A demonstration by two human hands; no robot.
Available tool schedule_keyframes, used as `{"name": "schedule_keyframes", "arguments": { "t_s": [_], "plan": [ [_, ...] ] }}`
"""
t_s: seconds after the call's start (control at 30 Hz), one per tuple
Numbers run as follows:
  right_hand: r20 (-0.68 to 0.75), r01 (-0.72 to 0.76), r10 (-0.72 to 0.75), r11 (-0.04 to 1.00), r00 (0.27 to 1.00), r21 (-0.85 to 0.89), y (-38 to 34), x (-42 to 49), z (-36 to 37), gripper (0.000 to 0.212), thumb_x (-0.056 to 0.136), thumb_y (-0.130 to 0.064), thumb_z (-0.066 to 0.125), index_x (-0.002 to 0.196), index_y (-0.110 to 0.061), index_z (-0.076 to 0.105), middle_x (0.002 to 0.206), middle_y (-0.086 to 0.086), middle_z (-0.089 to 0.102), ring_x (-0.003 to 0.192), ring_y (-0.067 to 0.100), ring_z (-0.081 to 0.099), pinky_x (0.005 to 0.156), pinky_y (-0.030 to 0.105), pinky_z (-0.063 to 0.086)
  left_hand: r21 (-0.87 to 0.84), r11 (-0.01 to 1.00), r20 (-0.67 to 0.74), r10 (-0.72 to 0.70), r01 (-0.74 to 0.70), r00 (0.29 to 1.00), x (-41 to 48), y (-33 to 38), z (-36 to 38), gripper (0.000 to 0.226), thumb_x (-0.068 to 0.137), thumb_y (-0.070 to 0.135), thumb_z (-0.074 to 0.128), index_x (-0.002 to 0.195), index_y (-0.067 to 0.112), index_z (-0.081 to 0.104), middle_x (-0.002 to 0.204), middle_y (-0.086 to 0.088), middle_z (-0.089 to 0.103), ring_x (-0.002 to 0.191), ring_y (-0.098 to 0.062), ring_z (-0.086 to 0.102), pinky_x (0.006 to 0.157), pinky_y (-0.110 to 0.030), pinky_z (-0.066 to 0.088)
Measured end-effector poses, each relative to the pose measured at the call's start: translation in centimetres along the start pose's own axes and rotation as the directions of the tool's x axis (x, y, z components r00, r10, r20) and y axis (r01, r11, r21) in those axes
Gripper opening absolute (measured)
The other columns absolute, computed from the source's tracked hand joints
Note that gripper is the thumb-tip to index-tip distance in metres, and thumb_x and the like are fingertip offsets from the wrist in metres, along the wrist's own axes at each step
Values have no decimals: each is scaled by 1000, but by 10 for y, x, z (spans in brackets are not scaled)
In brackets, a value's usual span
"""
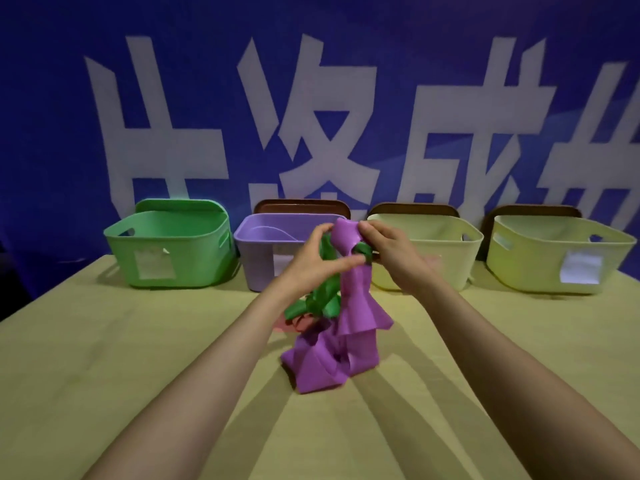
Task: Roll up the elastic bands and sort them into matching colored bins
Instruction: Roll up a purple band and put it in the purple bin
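Note:
Both hands hold up the top end of a purple elastic band (349, 306), which hangs down and piles on the table. My left hand (317, 263) pinches it from the left; my right hand (384, 251) grips it from the right. A green band (322, 299) is tangled around the purple one, looping near my right fingers and trailing behind. A red band (294, 323) lies on the table under them. Along the back stand a green bin (173, 244), a purple bin (263, 251) and two yellow bins (440, 251) (561, 258).
The bins stand in a row against a blue banner wall with white characters. Brown lids (301, 204) lean behind the purple and yellow bins. The table (121, 358) is covered in a yellow cloth; its left edge drops into dark space.

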State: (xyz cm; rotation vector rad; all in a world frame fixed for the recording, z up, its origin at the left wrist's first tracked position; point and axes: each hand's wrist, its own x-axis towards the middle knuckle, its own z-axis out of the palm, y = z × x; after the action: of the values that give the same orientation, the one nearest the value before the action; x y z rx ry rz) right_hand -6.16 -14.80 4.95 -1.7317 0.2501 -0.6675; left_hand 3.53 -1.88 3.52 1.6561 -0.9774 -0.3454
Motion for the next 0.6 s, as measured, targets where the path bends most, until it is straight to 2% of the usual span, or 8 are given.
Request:
{"name": "schedule_keyframes", "arguments": {
  "t_s": [0.07,0.17,0.27,0.3,0.37,0.43,0.5,0.6],
  "plan": [
    [20,-16,15,998,1000,59,-1,2,1,21,99,-26,48,94,-13,63,85,4,63,80,16,60,72,28,50,24,999,8,-29,28,1000,-1,-4,-1,49,78,34,76,118,24,51,108,10,58,96,-4,55,81,-23,47],
    [55,-35,33,998,998,47,-1,1,2,23,97,-33,51,110,-16,59,101,2,63,88,11,63,71,24,52,-14,999,-169,28,-30,985,5,0,-4,27,84,25,71,107,20,57,99,4,63,93,-14,60,82,-31,49],
    [202,-144,163,984,966,-108,11,-5,0,56,83,-40,69,129,-18,46,118,1,57,105,14,60,78,24,50,-176,984,-248,-30,-15,968,17,9,-10,29,86,25,69,112,21,58,107,-2,66,99,-20,63,87,-39,53],
    [237,-167,204,972,950,-167,17,-8,1,57,81,-34,73,129,-17,47,117,2,58,105,17,60,78,25,51,-212,977,-238,-62,10,969,22,9,-13,30,85,27,69,112,21,57,108,-4,66,99,-22,64,88,-42,54],
    [193,-155,192,969,962,-193,27,-9,2,33,86,-18,70,115,-12,55,103,5,63,92,20,63,70,25,52,-250,965,-213,-136,80,967,29,2,-18,33,83,26,71,111,19,55,111,-7,66,100,-25,65,91,-47,53],
    [47,-145,149,985,988,-95,26,-6,2,10,92,-10,61,101,-13,60,92,8,63,84,20,60,68,25,51,-291,942,-243,-242,167,939,29,-11,-20,51,80,28,75,120,13,47,121,-10,61,106,-27,61,93,-46,51],
    [-41,-171,171,985,984,3,22,1,0,8,94,-11,57,99,-16,61,97,12,64,88,23,60,77,35,52,-274,916,-263,-366,294,893,20,-22,-17,88,71,40,80,137,11,30,139,-10,45,120,-29,52,96,-41,48],
    [-96,-218,204,962,974,-165,22,9,-1,8,92,-12,54,89,-15,61,90,11,62,84,22,55,69,31,44,5,900,-185,-428,436,885,-6,-41,-3,125,63,55,81,150,9,5,156,-13,11,143,-28,21,114,-43,27]
  ]
}}
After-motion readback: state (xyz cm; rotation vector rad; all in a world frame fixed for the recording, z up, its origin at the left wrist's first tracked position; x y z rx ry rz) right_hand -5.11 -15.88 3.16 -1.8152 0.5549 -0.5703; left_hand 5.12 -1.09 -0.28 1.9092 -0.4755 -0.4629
